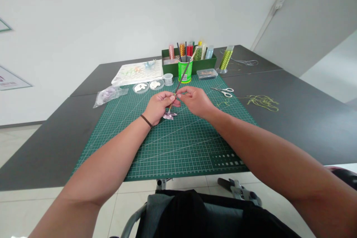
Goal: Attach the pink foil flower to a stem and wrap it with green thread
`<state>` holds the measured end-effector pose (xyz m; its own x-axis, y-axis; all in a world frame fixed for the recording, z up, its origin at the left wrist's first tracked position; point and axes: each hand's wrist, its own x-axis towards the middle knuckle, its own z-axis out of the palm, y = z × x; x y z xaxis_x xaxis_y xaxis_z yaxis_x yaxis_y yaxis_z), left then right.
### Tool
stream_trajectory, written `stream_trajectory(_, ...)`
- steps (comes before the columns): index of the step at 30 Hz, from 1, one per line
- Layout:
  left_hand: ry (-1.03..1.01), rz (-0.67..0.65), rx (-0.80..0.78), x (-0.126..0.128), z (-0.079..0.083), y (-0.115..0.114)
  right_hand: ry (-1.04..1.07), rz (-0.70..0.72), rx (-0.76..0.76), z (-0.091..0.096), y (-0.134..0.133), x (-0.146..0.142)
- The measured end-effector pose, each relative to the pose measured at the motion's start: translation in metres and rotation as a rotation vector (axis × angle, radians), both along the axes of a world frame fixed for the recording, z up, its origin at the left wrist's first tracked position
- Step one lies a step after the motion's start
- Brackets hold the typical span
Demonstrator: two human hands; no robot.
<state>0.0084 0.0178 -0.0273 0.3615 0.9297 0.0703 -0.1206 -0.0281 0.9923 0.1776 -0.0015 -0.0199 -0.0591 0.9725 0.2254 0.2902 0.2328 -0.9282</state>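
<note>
The left hand (158, 106) curls its fingers closed around a thin dark rod (182, 76), with a translucent lilac flower (169, 116) at its 6 o'clock end. The right hand (195, 100) pinches its fingertips (180, 96) just beside the rod, grip unclear, above a green gridded cutting mat (178, 148).

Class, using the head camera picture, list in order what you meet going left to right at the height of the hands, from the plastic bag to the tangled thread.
clear plastic bag → left hand → dark rod → right hand → white-handled scissors → tangled yellow-green thread
</note>
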Motion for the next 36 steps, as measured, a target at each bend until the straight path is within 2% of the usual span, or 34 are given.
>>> stream_trajectory(5, -0.050, -0.112, -0.103, -0.004, 0.004, -0.001, -0.043, 0.040, 0.073, -0.004, 0.005, 0.005)
stream_trajectory(9, -0.071, -0.192, -0.154, -0.007, 0.007, -0.003, 0.002, 0.097, 0.126, -0.008, 0.008, 0.009)
stream_trajectory(14, -0.050, -0.235, -0.181, -0.009, 0.009, -0.005, 0.067, 0.172, 0.096, -0.010, 0.009, 0.012)
stream_trajectory(22, 0.044, -0.230, -0.129, -0.010, 0.007, -0.003, 0.049, 0.142, 0.038, -0.006, 0.007, 0.013)
stream_trajectory(31, 0.218, -0.172, 0.069, -0.008, 0.007, -0.005, 0.011, 0.079, -0.044, 0.002, 0.000, 0.008)
stream_trajectory(36, 0.254, -0.122, 0.068, -0.006, 0.005, -0.005, 0.034, 0.090, -0.032, 0.003, 0.000, 0.007)
